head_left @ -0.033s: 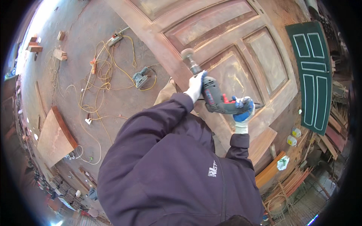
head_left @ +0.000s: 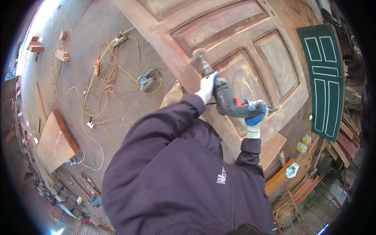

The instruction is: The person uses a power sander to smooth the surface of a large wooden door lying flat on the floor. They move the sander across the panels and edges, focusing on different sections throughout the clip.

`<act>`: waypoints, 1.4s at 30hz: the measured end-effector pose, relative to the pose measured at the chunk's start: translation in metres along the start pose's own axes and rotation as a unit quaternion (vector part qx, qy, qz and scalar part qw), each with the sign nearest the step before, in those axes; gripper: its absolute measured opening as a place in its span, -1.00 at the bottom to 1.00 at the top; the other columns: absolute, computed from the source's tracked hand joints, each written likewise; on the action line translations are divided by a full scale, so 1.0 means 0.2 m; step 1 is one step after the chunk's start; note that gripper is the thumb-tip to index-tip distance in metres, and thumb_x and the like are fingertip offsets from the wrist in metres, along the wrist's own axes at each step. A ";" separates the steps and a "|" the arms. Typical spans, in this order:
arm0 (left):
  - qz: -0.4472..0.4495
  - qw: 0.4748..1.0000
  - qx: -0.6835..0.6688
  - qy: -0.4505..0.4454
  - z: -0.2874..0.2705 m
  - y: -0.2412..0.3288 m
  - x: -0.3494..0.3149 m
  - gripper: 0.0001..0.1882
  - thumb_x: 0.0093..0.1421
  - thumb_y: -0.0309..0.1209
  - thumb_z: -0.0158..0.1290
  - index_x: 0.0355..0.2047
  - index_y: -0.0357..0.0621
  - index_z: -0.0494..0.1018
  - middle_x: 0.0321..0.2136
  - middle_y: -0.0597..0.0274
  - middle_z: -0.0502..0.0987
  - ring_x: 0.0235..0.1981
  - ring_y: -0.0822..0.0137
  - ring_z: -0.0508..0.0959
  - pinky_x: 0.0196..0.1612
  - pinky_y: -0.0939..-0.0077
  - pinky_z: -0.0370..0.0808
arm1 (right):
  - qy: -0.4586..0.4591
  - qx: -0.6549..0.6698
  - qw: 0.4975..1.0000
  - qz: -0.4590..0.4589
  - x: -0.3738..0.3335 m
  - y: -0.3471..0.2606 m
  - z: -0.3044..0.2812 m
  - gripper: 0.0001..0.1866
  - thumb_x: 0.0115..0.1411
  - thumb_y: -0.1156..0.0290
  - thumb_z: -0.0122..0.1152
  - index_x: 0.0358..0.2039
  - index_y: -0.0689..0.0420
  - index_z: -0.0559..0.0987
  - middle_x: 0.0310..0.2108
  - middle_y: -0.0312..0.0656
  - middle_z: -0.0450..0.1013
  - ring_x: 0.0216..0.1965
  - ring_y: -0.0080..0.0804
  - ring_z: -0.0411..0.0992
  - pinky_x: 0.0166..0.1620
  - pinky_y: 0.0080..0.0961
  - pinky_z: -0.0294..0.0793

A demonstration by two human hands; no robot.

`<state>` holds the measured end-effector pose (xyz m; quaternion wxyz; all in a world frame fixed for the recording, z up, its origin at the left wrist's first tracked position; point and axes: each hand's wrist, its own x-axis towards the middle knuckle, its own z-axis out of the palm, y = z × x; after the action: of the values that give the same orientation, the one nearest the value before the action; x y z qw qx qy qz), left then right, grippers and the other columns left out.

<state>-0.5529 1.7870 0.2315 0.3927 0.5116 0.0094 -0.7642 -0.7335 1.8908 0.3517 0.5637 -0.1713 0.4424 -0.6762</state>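
Observation:
A grey and black power drill point(head_left: 225, 96) with red trim lies across my two gloved hands, above a brown panelled wooden door point(head_left: 282, 117). My left hand point(head_left: 207, 88) is closed round its front end, just behind the chuck. My right hand point(head_left: 257, 113) wraps the rear handle, fingers near the red trigger. Both gloves are white and blue. At the drill's tip a round sanding head point(head_left: 199, 55), slightly blurred, is over the door's frame beside a recessed panel. Whether it touches the wood I cannot tell.
Left of the door, tangled yellow cords point(head_left: 109, 78), a power strip point(head_left: 118, 40) and a grey-blue power sander point(head_left: 145, 80) lie on the floor. A curved board point(head_left: 56, 143) is at far left. A green door point(head_left: 323, 82) and timber offcuts point(head_left: 344, 137) are at right.
The drill and both hands have shifted slightly to the right. The sanding head has moved the same way along the door, and both hands keep their hold.

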 end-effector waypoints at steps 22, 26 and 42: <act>-0.012 0.997 -0.010 -0.072 0.34 0.10 0.28 -0.76 0.06 -0.26 0.17 -0.39 -0.18 0.51 -0.55 0.20 0.55 -0.57 0.35 0.51 -0.40 0.45 0.45 | 0.032 -0.088 0.992 -0.090 0.23 -0.07 0.09 -0.61 0.24 0.04 -0.11 -0.47 0.14 0.35 -0.63 -0.26 0.25 -0.54 -0.36 0.29 0.07 -0.01 0.26; -0.031 0.993 -0.055 -0.095 0.28 0.12 0.15 -0.76 0.08 -0.24 0.15 -0.40 -0.16 0.50 -0.56 0.19 0.55 -0.58 0.29 0.53 -0.41 0.40 0.49 | -0.006 -0.121 0.990 -0.075 0.22 -0.07 0.08 -0.62 0.26 0.07 -0.11 -0.46 0.15 0.37 -0.62 -0.25 0.27 -0.54 -0.36 0.31 0.06 0.00 0.29; -0.100 0.987 -0.109 -0.060 -0.08 0.00 0.05 -0.73 0.14 -0.14 0.05 -0.49 -0.07 0.47 -0.59 0.20 0.53 -0.60 0.23 0.53 -0.45 0.28 0.52 | -0.050 -0.153 0.987 -0.013 0.01 0.01 0.12 -0.65 0.28 0.12 -0.14 -0.49 0.13 0.35 -0.65 -0.27 0.21 -0.56 -0.41 0.25 0.06 -0.08 0.26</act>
<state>-0.5423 1.7874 0.2158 0.3674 0.4155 0.1199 -0.8234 -0.7146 1.8796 0.3638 0.5433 -0.2945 0.5101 -0.5982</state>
